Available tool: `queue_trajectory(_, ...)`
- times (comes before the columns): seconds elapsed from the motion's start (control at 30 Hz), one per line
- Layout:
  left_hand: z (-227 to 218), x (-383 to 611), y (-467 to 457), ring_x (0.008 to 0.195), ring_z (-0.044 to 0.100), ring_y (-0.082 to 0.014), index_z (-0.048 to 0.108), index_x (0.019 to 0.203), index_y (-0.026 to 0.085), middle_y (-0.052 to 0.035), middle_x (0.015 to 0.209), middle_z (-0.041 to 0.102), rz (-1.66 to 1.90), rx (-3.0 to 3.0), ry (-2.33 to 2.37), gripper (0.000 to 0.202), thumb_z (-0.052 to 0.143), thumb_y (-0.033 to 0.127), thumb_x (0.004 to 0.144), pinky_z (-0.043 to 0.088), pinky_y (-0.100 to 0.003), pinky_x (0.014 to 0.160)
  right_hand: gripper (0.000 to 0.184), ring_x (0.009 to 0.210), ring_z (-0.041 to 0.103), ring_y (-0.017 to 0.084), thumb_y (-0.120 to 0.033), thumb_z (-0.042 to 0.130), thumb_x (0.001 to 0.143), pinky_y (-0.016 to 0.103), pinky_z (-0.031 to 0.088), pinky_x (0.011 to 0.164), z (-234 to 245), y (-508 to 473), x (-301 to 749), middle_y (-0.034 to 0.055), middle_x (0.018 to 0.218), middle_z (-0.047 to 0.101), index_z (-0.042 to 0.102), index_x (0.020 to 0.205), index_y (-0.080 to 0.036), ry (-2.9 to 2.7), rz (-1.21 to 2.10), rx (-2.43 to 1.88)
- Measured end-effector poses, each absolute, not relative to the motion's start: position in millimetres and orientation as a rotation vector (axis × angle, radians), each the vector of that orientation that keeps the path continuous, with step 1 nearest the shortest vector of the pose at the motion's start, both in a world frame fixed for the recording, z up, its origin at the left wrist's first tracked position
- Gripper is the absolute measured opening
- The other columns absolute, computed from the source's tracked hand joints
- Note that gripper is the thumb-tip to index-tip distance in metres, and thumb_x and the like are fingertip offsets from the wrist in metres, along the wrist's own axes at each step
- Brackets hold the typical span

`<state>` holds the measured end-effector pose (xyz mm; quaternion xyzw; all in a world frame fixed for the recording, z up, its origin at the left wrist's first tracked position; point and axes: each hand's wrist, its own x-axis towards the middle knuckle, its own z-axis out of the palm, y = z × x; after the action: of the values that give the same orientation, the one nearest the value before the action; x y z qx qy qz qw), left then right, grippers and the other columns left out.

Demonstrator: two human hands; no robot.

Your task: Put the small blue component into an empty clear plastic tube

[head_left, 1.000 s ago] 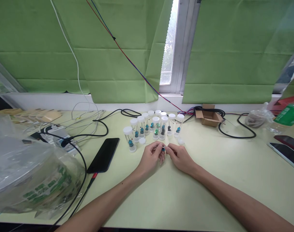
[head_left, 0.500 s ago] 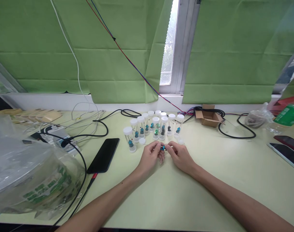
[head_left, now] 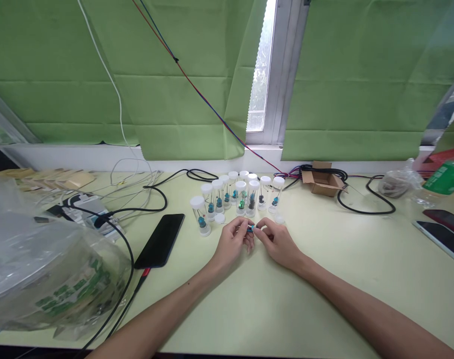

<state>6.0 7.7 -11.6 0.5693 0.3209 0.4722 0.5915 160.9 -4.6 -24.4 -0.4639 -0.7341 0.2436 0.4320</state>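
Green blinds (head_left: 189,99) hang behind a pale table (head_left: 309,319). The left hand (head_left: 232,242) pinches a small blue part (head_left: 250,229) just in front of the capped clear tubes (head_left: 240,197). On the right hand (head_left: 278,243), thumb and forefinger stand narrow at the part's right end; I cannot tell whether they grip it. The tubes stand upright and contain blue, green or dark pieces. Fingers mostly hide the part. A plastic bag (head_left: 73,269) is cut off at the left edge.
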Motion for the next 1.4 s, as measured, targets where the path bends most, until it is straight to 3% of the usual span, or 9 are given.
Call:
queue_trajectory(0.3, -10.9, 6.4, 5.8, 0.052, 0.051, -0.0098, 0.056, 0.083, 0.016, 0.0006, 0.062, 0.051, 1.065, 1.365, 0.741, 0.027, 0.047, 0.041, 0.09, 0.043, -0.023, 0.049, 0.04, 0.049, 0.028, 0.01, -0.041, 0.037, 0.094, 0.024, 0.025, 0.048, -25.2, -1.8, 160.2, -0.0049, 0.052, 0.033, 0.039, 0.06, -0.02, -1.827, 0.545, -1.17)
queue_trajectory(0.4, -10.1, 6.7, 5.3, 0.052, 0.051, -0.0099, 0.056, 0.083, 0.016, 0.0006, 0.063, 0.051, 1.063, 1.354, 0.735, 0.028, 0.047, 0.041, 0.09, 0.043, -0.023, 0.049, 0.041, 0.049, 0.029, 0.01, -0.042, 0.037, 0.094, 0.024, 0.025, 0.048, -25.5, -1.3, 160.5, -0.0047, 0.051, 0.035, 0.042, 0.06, -0.019, -1.827, 0.52, -1.196)
queue_trajectory(0.53, -9.9, 6.3, 6.7, 0.053, 0.051, -0.0102, 0.056, 0.085, 0.016, 0.0009, 0.063, 0.05, 1.082, 1.335, 0.736, 0.028, 0.047, 0.042, 0.089, 0.043, -0.023, 0.048, 0.027, 0.044, 0.027, 0.009, -0.041, 0.043, 0.091, 0.023, 0.024, 0.046, -23.8, -3.7, 160.5, -0.0084, 0.048, 0.032, 0.051, 0.079, -0.018, -1.795, 0.555, -1.194)
queue_trajectory(0.6, -9.9, 5.8, 7.6, 0.053, 0.05, -0.0101, 0.056, 0.085, 0.016, 0.0011, 0.063, 0.05, 1.097, 1.327, 0.739, 0.028, 0.047, 0.042, 0.09, 0.043, -0.023, 0.048, 0.02, 0.042, 0.028, 0.009, -0.038, 0.048, 0.089, 0.022, 0.025, 0.046, -23.2, -5.2, 160.2, -0.0104, 0.047, 0.031, 0.051, 0.091, -0.018, -1.801, 0.58, -1.167)
queue_trajectory(0.7, -9.9, 5.4, 8.0, 0.053, 0.049, -0.01, 0.055, 0.083, 0.016, 0.0011, 0.064, 0.05, 1.108, 1.325, 0.739, 0.028, 0.047, 0.042, 0.09, 0.042, -0.023, 0.048, 0.017, 0.042, 0.028, 0.008, -0.033, 0.049, 0.088, 0.021, 0.025, 0.045, -23.8, -6.0, 160.2, -0.0114, 0.047, 0.03, 0.048, 0.096, -0.018, -1.831, 0.595, -1.128)
queue_trajectory(1.0, -12.1, 4.8, 7.5, 0.053, 0.05, -0.0103, 0.054, 0.084, 0.017, 0.0009, 0.064, 0.051, 1.09, 1.378, 0.749, 0.027, 0.046, 0.041, 0.09, 0.043, -0.024, 0.048, 0.016, 0.044, 0.026, 0.008, -0.033, 0.047, 0.09, 0.022, 0.023, 0.045, -25.1, -4.6, 161.6, -0.0097, 0.048, 0.032, 0.049, 0.084, -0.018, -1.845, 0.6, -1.123)
queue_trajectory(1.13, -12.3, 4.9, 7.4, 0.052, 0.051, -0.0106, 0.054, 0.084, 0.017, 0.0016, 0.062, 0.05, 1.08, 1.392, 0.756, 0.026, 0.046, 0.041, 0.09, 0.042, -0.024, 0.048, 0.024, 0.047, 0.028, 0.009, -0.035, 0.045, 0.092, 0.023, 0.024, 0.047, -24.9, -3.4, 161.4, -0.0078, 0.05, 0.034, 0.05, 0.076, -0.018, -1.848, 0.603, -1.131)
queue_trajectory(1.27, -12.1, 5.5, 6.2, 0.052, 0.05, -0.0099, 0.054, 0.083, 0.017, 0.0016, 0.062, 0.05, 1.073, 1.39, 0.751, 0.026, 0.046, 0.04, 0.091, 0.042, -0.023, 0.048, 0.039, 0.05, 0.026, 0.009, -0.037, 0.041, 0.093, 0.023, 0.024, 0.048, -25.4, -1.4, 160.7, -0.006, 0.052, 0.031, 0.038, 0.059, -0.018, -1.832, 0.556, -1.159)
queue_trajectory(1.4, -12.0, 5.6, 6.2, 0.052, 0.051, -0.0099, 0.054, 0.083, 0.016, 0.0012, 0.063, 0.05, 1.091, 1.372, 0.758, 0.027, 0.046, 0.04, 0.091, 0.042, -0.023, 0.048, 0.032, 0.047, 0.026, 0.009, -0.038, 0.041, 0.093, 0.023, 0.024, 0.047, -25.3, -2.2, 160.2, -0.0073, 0.05, 0.032, 0.048, 0.069, -0.018, -1.822, 0.564, -1.186)
